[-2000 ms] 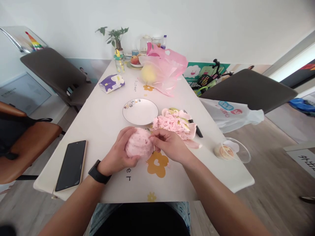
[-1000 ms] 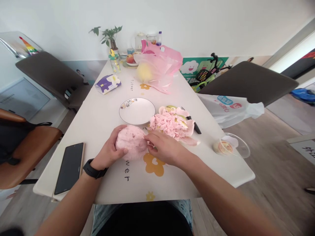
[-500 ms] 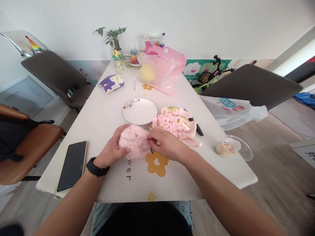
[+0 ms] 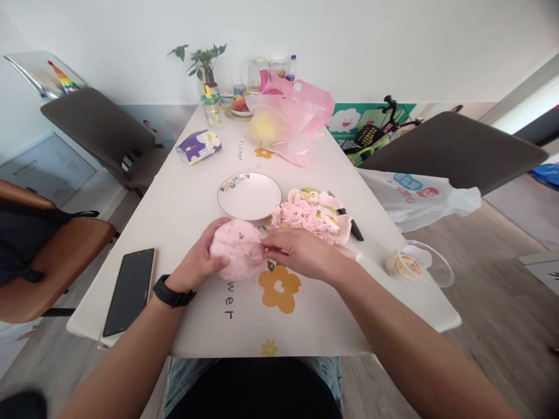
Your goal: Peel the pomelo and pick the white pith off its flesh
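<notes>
A peeled pomelo (image 4: 238, 250), round and covered in pale pink pith, rests on the table just in front of me. My left hand (image 4: 208, 253) wraps round its left side, thumb lying on the near face. On the pomelo's right side my right hand (image 4: 297, 250) pinches at the pith with thumb and fingers together; the bit between the fingertips is too small to make out. Right of the pomelo lies a heap of pink pith and green-skinned peel (image 4: 308, 215). A black-handled knife (image 4: 351, 224) lies partly behind that heap. Beyond the pomelo sits a white plate (image 4: 248, 196).
A phone (image 4: 130, 291) lies at the table's left edge. To the right, a clear plastic tub (image 4: 430, 265) stands near a hanging white bag (image 4: 414, 195). Further back are a tissue pack (image 4: 198, 146), a pink bag (image 4: 305, 116) with a yellow fruit inside, and a child's bottle (image 4: 212, 110).
The pomelo has turned slightly in my left hand. My right hand stays at its right side, pinching, with its wrist slightly shifted. The whole view has shifted a little.
</notes>
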Demonstrator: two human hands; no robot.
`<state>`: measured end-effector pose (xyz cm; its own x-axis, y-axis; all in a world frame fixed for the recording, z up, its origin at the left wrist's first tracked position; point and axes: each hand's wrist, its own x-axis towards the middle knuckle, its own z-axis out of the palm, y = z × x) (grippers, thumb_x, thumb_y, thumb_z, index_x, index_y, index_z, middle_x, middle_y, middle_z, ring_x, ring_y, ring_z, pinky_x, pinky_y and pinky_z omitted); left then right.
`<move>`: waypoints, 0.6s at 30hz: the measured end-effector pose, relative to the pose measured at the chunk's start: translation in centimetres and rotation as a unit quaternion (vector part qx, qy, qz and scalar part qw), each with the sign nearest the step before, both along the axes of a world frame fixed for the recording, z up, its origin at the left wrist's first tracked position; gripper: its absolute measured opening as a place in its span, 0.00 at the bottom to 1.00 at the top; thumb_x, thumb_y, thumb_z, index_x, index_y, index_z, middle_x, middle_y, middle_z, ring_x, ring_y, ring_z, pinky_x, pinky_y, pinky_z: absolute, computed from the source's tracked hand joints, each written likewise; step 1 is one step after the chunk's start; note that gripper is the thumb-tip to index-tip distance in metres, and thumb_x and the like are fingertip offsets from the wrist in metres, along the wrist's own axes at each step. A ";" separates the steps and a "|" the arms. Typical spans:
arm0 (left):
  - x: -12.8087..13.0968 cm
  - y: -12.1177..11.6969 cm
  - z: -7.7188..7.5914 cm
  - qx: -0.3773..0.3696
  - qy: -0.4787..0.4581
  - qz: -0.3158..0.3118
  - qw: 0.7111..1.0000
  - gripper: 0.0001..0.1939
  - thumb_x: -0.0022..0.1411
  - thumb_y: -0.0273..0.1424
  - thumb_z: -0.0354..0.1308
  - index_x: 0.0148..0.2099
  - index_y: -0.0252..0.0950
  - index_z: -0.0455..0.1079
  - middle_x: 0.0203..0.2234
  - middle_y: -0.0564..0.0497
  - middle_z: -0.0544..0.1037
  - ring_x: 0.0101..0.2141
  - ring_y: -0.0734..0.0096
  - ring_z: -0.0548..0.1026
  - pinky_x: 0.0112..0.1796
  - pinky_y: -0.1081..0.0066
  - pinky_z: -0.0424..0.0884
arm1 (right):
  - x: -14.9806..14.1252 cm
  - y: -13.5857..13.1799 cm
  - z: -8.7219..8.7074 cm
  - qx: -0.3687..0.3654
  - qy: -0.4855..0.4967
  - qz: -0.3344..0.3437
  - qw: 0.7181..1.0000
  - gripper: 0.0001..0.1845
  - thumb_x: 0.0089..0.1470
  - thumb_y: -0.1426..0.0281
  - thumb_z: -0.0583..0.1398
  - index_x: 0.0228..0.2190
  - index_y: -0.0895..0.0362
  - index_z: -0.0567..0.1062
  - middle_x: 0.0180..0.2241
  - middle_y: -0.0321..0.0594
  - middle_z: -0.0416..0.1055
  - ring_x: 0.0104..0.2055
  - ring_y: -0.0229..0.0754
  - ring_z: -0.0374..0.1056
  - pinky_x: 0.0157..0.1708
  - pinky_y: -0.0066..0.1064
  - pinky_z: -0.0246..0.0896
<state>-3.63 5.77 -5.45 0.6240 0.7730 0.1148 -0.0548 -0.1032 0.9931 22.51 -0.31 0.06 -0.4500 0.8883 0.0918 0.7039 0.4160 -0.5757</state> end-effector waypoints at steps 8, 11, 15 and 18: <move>-0.1 0.5 -0.3 -0.031 -0.016 0.005 0.999 0.45 0.52 0.48 0.69 0.66 0.43 0.57 0.61 0.41 0.67 0.60 0.44 0.67 0.58 0.52 0.67 | -0.6 0.1 0.1 0.021 -0.006 -0.007 1.000 0.10 0.64 0.70 0.57 0.39 0.52 0.79 0.39 0.39 0.77 0.41 0.42 0.72 0.41 0.35 0.65; 0.0 0.5 -0.5 -0.034 -0.024 0.016 0.999 0.45 0.51 0.50 0.69 0.66 0.43 0.57 0.60 0.41 0.68 0.59 0.44 0.68 0.56 0.53 0.68 | -1.3 0.1 -0.5 0.043 -0.004 -0.033 0.998 0.08 0.63 0.71 0.57 0.37 0.53 0.77 0.38 0.40 0.76 0.41 0.43 0.71 0.40 0.34 0.64; 0.1 0.3 -0.6 -0.030 -0.030 0.025 0.999 0.44 0.51 0.49 0.69 0.65 0.43 0.58 0.60 0.41 0.68 0.59 0.45 0.68 0.57 0.53 0.68 | -1.8 0.3 -1.1 0.048 0.000 -0.070 0.996 0.08 0.60 0.75 0.56 0.32 0.55 0.75 0.35 0.40 0.75 0.37 0.41 0.69 0.35 0.32 0.61; 0.1 0.4 -0.6 -0.035 -0.034 0.027 0.998 0.44 0.50 0.48 0.70 0.65 0.42 0.58 0.60 0.41 0.68 0.60 0.44 0.67 0.57 0.53 0.68 | -1.5 0.1 -1.2 0.029 0.066 -0.076 0.994 0.09 0.61 0.75 0.55 0.33 0.55 0.76 0.34 0.38 0.76 0.38 0.40 0.70 0.37 0.32 0.62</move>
